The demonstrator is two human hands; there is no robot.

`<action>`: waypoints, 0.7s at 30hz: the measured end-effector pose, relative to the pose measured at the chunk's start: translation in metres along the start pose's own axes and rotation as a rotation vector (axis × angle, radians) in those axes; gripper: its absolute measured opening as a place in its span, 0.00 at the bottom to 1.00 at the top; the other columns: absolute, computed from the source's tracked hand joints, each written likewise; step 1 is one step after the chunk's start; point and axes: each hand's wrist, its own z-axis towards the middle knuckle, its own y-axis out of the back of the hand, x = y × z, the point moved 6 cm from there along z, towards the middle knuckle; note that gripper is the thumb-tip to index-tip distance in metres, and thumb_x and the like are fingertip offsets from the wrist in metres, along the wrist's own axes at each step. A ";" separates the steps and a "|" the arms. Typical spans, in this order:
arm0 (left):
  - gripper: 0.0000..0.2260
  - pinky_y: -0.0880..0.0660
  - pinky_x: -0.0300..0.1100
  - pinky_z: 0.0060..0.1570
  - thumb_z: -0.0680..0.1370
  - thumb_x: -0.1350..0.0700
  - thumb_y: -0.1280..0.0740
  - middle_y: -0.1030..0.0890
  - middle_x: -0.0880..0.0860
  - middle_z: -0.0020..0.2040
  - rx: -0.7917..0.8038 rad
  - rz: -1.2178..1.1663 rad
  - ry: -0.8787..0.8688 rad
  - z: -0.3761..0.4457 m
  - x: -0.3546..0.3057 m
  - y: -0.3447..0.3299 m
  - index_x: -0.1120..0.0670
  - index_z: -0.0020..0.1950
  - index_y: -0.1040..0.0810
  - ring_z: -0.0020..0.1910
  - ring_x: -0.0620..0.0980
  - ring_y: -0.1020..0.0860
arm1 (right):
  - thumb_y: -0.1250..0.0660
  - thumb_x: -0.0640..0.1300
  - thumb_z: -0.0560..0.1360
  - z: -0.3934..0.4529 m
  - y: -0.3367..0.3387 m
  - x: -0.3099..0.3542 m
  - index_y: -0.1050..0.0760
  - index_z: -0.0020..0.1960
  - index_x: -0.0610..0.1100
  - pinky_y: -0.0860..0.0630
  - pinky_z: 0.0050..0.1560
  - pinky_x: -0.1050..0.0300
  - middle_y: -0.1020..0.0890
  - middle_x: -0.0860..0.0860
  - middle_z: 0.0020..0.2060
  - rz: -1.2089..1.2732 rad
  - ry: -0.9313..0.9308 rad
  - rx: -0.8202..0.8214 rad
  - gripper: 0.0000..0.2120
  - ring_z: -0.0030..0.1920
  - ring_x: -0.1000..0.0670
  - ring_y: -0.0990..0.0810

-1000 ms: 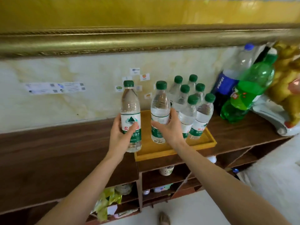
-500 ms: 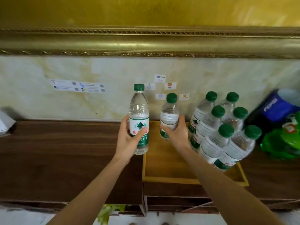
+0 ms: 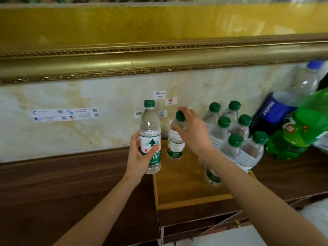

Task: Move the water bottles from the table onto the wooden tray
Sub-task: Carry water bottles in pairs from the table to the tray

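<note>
a: while the left hand grips a water bottle upright, where is that bottle?
b: just left of the wooden tray, over the table.
a: and the right hand?
b: fingers curl round the top of a second bottle at the tray's back. six bottles cluster on its right side.

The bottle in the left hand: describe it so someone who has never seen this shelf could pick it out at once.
Find the wooden tray on the dark wood table, below the gold frame. Just off the tray's left edge, the left hand grips an upright water bottle round its label. Unlike the other green-capped bottles, it is outside the tray, and its label with a green triangle faces the camera.
</note>
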 end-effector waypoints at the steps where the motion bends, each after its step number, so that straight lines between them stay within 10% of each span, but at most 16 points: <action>1: 0.31 0.22 0.49 0.56 0.72 0.61 0.27 0.23 0.50 0.62 0.002 0.005 -0.002 0.002 -0.001 0.001 0.47 0.71 0.36 0.60 0.49 0.22 | 0.32 0.47 0.76 0.006 -0.001 0.002 0.35 0.68 0.47 0.20 0.49 0.49 0.21 0.46 0.57 -0.068 0.015 0.062 0.22 0.53 0.44 0.20; 9: 0.29 0.22 0.41 0.51 0.71 0.62 0.26 0.20 0.43 0.56 0.094 0.031 -0.030 0.021 -0.007 -0.016 0.49 0.70 0.32 0.53 0.40 0.21 | 0.27 0.44 0.71 0.043 0.025 -0.005 0.24 0.55 0.46 0.22 0.55 0.48 0.18 0.47 0.52 -0.154 0.032 0.380 0.15 0.51 0.45 0.21; 21: 0.27 0.24 0.31 0.47 0.68 0.66 0.24 0.21 0.43 0.55 0.167 0.185 -0.123 0.047 0.006 -0.061 0.49 0.61 0.31 0.51 0.31 0.22 | 0.30 0.46 0.73 0.058 0.042 -0.036 0.27 0.57 0.47 0.25 0.46 0.51 0.19 0.47 0.52 -0.282 0.047 0.340 0.14 0.50 0.43 0.22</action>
